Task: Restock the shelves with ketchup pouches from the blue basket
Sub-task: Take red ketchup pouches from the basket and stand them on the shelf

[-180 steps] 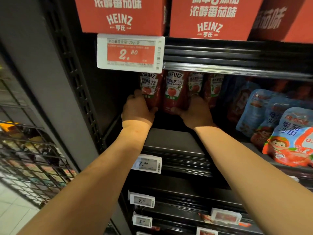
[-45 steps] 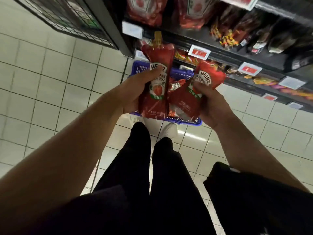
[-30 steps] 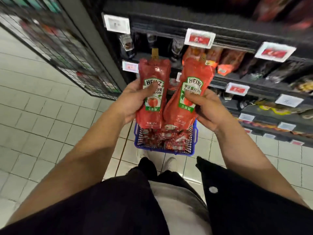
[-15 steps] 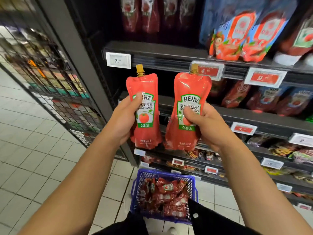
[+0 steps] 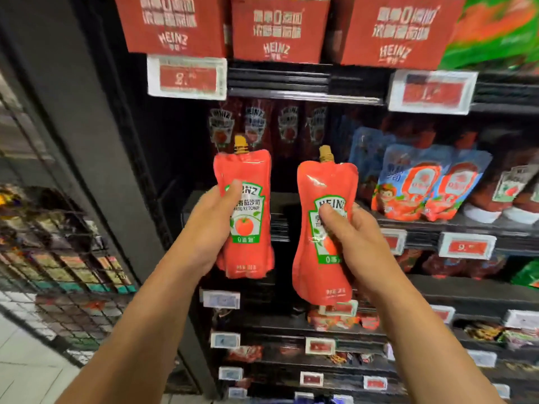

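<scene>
My left hand point(image 5: 208, 228) grips a red Heinz ketchup pouch point(image 5: 246, 182) upright, thumb across its label. My right hand point(image 5: 354, 240) grips a second red Heinz ketchup pouch point(image 5: 320, 182) upright beside it, slightly lower. Both pouches are raised in front of the dark shelf point(image 5: 280, 205), where a row of the same Heinz pouches point(image 5: 265, 123) stands at the back in shadow. The blue basket is out of view.
Red Heinz cartons point(image 5: 280, 27) sit on the shelf above, with price tags point(image 5: 186, 78) on its edge. Blue-and-red pouches point(image 5: 420, 182) stand to the right. A dark upright post point(image 5: 96, 135) and a wire rack point(image 5: 52, 258) are on the left. Lower shelves hold small packets.
Both hands lifted the two pouches out of the basket up to the level of the Heinz shelf. My view tilted upward and the basket dropped out of sight.
</scene>
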{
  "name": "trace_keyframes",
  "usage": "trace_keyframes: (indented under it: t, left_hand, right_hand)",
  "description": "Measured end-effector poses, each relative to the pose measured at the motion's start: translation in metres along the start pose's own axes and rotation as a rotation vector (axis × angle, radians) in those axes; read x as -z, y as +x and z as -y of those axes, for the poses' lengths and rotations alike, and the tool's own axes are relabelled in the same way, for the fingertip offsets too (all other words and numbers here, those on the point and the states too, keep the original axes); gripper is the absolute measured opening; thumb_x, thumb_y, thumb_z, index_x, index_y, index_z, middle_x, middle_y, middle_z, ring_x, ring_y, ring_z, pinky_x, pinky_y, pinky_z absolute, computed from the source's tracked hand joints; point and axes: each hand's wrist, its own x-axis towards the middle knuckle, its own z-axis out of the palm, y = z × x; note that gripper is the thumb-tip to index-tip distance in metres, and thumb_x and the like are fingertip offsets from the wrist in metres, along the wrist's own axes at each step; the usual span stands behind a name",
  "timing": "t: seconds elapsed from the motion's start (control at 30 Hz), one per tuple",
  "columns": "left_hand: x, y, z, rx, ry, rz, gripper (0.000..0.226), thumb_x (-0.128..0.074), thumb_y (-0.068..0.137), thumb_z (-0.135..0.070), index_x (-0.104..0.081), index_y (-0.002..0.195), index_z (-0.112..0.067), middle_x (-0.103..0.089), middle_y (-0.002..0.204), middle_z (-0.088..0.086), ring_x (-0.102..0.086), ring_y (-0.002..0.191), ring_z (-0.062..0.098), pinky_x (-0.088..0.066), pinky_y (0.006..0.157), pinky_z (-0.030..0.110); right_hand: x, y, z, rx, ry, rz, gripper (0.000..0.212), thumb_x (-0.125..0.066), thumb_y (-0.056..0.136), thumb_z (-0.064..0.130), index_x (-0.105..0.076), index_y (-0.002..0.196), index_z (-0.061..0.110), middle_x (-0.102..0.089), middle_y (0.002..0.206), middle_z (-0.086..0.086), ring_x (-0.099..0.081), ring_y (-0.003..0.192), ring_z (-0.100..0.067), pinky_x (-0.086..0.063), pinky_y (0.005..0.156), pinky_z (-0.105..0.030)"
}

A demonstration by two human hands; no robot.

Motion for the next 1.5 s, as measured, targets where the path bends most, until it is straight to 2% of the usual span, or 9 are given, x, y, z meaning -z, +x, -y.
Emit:
trace_keyframes:
  t: [0.33,0.43,0.57,0.67,0.87,0.97,1.17,1.37,1.5]
  left_hand:
    - [-0.021,0.085,-0.039,0.084,0.030,-0.058,0.056,-0.059,0.078,-0.031,-0.063,0.114,0.011,-0.073,0.096,0.030,-0.073,0.091,0.044,-0.059,0.078,0.063]
    - [-0.039,0.109,-0.043,0.008,0.062,-0.105,0.036,-0.070,0.090,-0.041,-0.071,0.105,-0.009,-0.078,0.079,0.004,-0.074,0.063,0.016,-0.057,0.047,0.029]
    - [-0.057,0.145,-0.036,-0.140,0.266,-0.196,0.046,-0.062,0.095,-0.046,-0.060,0.133,-0.021,-0.067,0.126,0.005,-0.069,0.098,0.016,-0.059,0.081,0.030]
    - [-0.055,0.158,-0.026,-0.250,0.294,-0.295,0.044,-0.053,0.103,-0.041,-0.055,0.140,-0.019,-0.064,0.126,0.003,-0.065,0.091,0.003,-0.056,0.075,0.018]
    - [-0.045,0.158,-0.016,-0.344,0.274,-0.306,0.058,-0.060,0.089,-0.041,-0.053,0.139,-0.012,-0.063,0.130,0.002,-0.061,0.118,0.018,-0.049,0.105,0.047]
    - [-0.039,0.156,-0.011,-0.392,0.373,-0.212,0.078,-0.068,0.078,-0.024,-0.039,0.148,-0.006,-0.059,0.130,-0.004,-0.057,0.113,-0.009,-0.046,0.102,0.018]
    - [-0.036,0.155,-0.010,-0.430,0.584,-0.166,0.088,-0.069,0.074,-0.025,-0.032,0.152,-0.007,-0.050,0.128,-0.007,-0.041,0.110,-0.008,-0.031,0.087,-0.003]
    - [-0.036,0.158,-0.006,-0.418,0.627,-0.221,0.073,-0.081,0.078,-0.017,-0.046,0.141,-0.013,-0.061,0.124,-0.005,-0.056,0.111,0.009,-0.040,0.093,0.018]
    - [-0.035,0.157,-0.004,-0.422,0.627,-0.269,0.066,-0.083,0.077,-0.025,-0.050,0.133,-0.016,-0.068,0.126,0.002,-0.064,0.115,0.019,-0.051,0.099,0.032]
  right_hand:
    - [-0.006,0.042,0.013,-0.012,0.102,-0.199,0.022,-0.070,0.089,0.039,-0.073,0.096,0.018,-0.076,0.088,-0.008,-0.073,0.078,-0.022,-0.058,0.067,-0.037]
    - [0.005,0.054,0.016,-0.047,0.098,-0.227,0.029,-0.071,0.090,0.038,-0.070,0.103,0.012,-0.076,0.090,-0.009,-0.074,0.079,-0.022,-0.059,0.068,-0.037]
    - [0.018,0.067,0.019,-0.122,0.025,-0.269,0.056,-0.078,0.071,0.059,-0.061,0.099,0.014,-0.075,0.079,-0.002,-0.075,0.075,-0.022,-0.061,0.067,-0.042]
    - [0.024,0.075,0.018,-0.138,-0.035,-0.287,0.071,-0.077,0.062,0.068,-0.058,0.104,0.014,-0.075,0.074,0.004,-0.076,0.070,-0.018,-0.057,0.054,-0.031]
    - [0.020,0.096,0.013,-0.089,-0.050,-0.319,0.051,-0.076,0.060,0.060,-0.069,0.094,0.022,-0.076,0.078,0.001,-0.075,0.069,-0.016,-0.056,0.057,-0.032]
    - [0.016,0.113,0.015,-0.023,-0.100,-0.377,0.044,-0.074,0.059,0.066,-0.066,0.092,0.038,-0.075,0.081,0.016,-0.074,0.072,-0.007,-0.058,0.066,-0.033]
    - [0.004,0.164,0.020,0.224,-0.259,-0.417,0.044,-0.069,0.073,0.061,-0.062,0.102,0.029,-0.073,0.088,0.019,-0.070,0.080,-0.001,-0.059,0.077,-0.026]
    - [0.005,0.191,-0.004,0.155,-0.225,-0.273,0.059,-0.065,0.085,0.051,-0.050,0.137,0.027,-0.068,0.121,0.002,-0.068,0.108,-0.019,-0.057,0.095,-0.048]
    - [0.005,0.185,-0.010,0.162,-0.386,-0.244,0.070,-0.054,0.093,0.059,-0.030,0.150,0.027,-0.062,0.125,0.013,-0.061,0.116,-0.016,-0.050,0.104,-0.040]
